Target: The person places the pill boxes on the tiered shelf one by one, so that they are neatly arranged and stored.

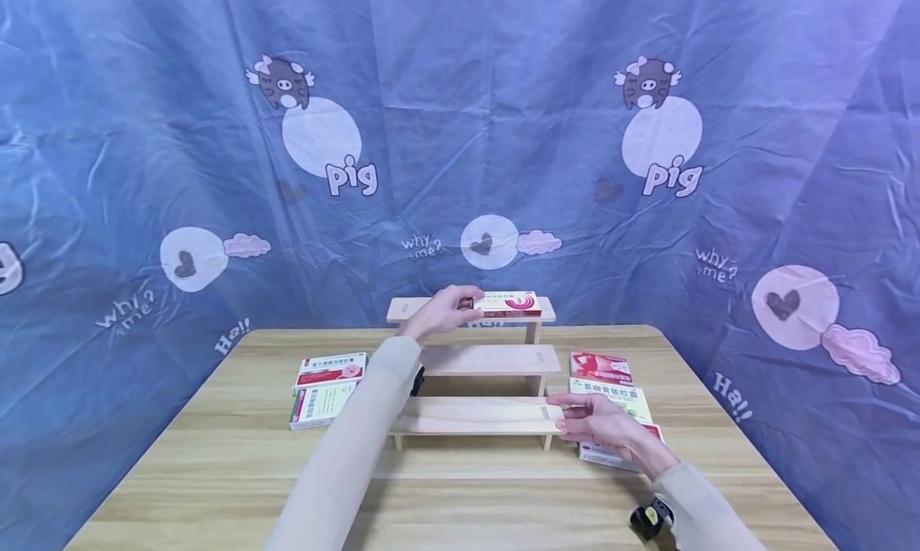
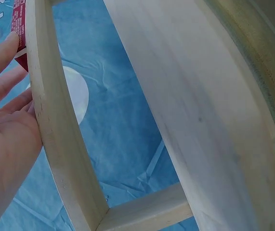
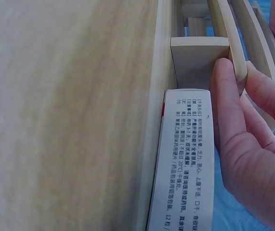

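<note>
Pinching the left end of a red-and-white medicine box [image 1: 509,304], the left hand [image 1: 446,310] is at the top step of the 3-step wooden rack [image 1: 492,360], where that box lies on the right half. The right hand [image 1: 605,425] grips the right end of the rack's bottom step. On the table [image 1: 208,463], 2 boxes [image 1: 332,370] lie left of the rack, several more cartons [image 1: 600,367] right of it.

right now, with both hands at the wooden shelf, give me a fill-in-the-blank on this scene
The left hand holds a box at the ____ tier of the wooden shelf.
The right hand pinches the ____ end of the lowest board.
That shelf has ____ tiers.
The animal word printed on the blue curtain is ____.

Missing words: top; right; three; pig
</note>
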Tool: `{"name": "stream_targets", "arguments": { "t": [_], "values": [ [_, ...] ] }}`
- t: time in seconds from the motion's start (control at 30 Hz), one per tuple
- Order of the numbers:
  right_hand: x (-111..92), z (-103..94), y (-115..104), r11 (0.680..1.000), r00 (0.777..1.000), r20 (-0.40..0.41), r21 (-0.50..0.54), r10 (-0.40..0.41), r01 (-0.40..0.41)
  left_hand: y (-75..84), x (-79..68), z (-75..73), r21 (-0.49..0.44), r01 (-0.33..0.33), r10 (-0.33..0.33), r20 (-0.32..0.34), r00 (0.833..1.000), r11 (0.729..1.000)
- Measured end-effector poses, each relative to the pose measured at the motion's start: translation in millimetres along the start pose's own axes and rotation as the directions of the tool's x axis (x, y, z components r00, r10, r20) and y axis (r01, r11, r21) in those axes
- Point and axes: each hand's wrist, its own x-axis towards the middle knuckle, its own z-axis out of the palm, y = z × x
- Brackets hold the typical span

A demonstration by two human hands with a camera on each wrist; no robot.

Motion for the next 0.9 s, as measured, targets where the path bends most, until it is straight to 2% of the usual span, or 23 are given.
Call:
{"name": "stream_targets", "arguments": {
  "t": [0.23, 0.43, 0.57, 0.73, 0.9],
  "values": [
    [0.2, -0.6, -0.6, 1.000, 1.000, 0.017, 0.016, -0.008, 0.008, 0.8, 0.3, -2.3, -0.035, 0.002, -0.002, 0.017, 1.000, 0.999],
    [0.1, 0.4, 0.3, 1.000, 1.000, -0.013, 0.018, 0.017, -0.016, 0.0, -0.2, -1.6, -0.058, -0.001, 0.003, 0.024, 1.000, 0.998],
    [-0.2, 0.9, 0.0, 1.000, 1.000, -0.014, 0.008, 0.009, -0.009, -0.3, -1.6, -1.0, -0.081, 0.007, -0.007, 0.003, 1.000, 0.997],
    [-0.8, 1.4, 1.1, 1.000, 1.000, 0.015, 0.015, 0.001, -0.001, -0.6, -4.3, -1.0, -0.145, 0.050, -0.052, -0.011, 0.999, 0.988],
    [-1.4, 1.1, 0.3, 1.000, 1.000, 0.009, 0.017, 0.003, -0.004, -3.0, -5.5, -3.7, -0.185, 0.047, -0.058, -0.051, 0.997, 0.982]
  ]
}}
